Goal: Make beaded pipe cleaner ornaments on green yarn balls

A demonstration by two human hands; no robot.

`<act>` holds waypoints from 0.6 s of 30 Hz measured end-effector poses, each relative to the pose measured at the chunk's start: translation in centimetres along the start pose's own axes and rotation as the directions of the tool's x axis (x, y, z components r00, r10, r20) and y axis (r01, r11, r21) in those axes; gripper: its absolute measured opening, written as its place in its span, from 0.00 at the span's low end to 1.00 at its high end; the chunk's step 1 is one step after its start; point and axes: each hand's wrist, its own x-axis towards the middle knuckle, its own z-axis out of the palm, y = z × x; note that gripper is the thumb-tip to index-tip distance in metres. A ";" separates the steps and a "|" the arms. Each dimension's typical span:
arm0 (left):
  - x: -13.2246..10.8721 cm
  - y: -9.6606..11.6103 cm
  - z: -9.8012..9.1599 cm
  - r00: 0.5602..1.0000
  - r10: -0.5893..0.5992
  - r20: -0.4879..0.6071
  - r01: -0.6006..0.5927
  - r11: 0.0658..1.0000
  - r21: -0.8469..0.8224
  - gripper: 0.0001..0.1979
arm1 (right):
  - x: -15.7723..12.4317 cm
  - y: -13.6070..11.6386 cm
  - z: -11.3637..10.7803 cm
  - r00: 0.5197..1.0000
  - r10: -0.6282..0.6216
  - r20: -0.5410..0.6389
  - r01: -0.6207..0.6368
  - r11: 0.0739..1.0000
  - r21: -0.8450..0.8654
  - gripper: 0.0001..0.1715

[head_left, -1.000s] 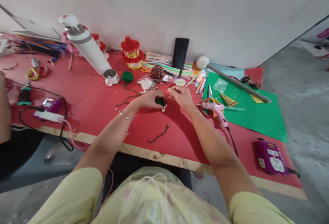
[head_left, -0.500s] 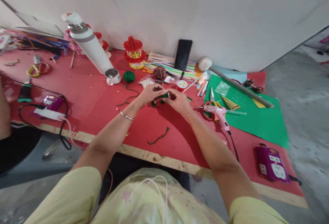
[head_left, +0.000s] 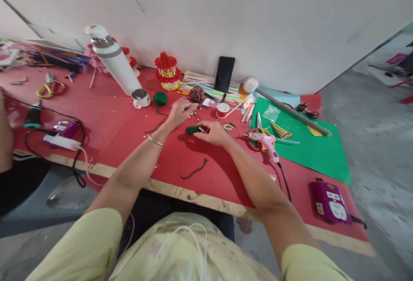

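My right hand [head_left: 215, 134] grips a small dark green yarn piece [head_left: 192, 130] edged with a row of white beads, just above the red tabletop. My left hand [head_left: 180, 114] is apart from it, to the left and farther back. Its thumb and fingertips are pinched together over some loose beads; whatever they hold is too small to make out. Beneath and behind that hand lies the bag of beads, mostly covered. A green yarn ball [head_left: 160, 98] rests behind it, its loose strand trailing across the table.
A steel-lined cup [head_left: 140, 98] and white flask [head_left: 118, 66] stand at the back left. To my right lie a pink glue gun [head_left: 265, 143], scissors [head_left: 259, 121], a thread spool [head_left: 223, 109] and green sheet [head_left: 319, 147]. A cut yarn strand [head_left: 195, 170] lies in front. Someone's arm [head_left: 4, 139] shows far left.
My hands have parted. The left has let go of the green yarn piece and moved left to the beads, while the right keeps hold of it. The view has shifted slightly.
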 end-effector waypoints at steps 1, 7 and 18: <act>0.3 0.1 0.0 1.000 0.030 -0.006 -0.030 0.999 0.021 0.23 | 0.0 0.0 -0.1 1.000 -0.007 0.019 0.007 1.000 0.002 0.20; 2.0 1.0 -1.5 0.998 0.041 0.054 -0.047 0.992 0.114 0.17 | 0.1 0.3 -0.2 0.993 -0.071 0.099 0.074 0.997 -0.028 0.19; -1.0 2.1 -6.2 0.796 -0.256 0.549 0.232 0.966 0.114 0.07 | 0.1 0.9 -0.7 0.972 -0.095 0.214 0.118 0.988 -0.100 0.19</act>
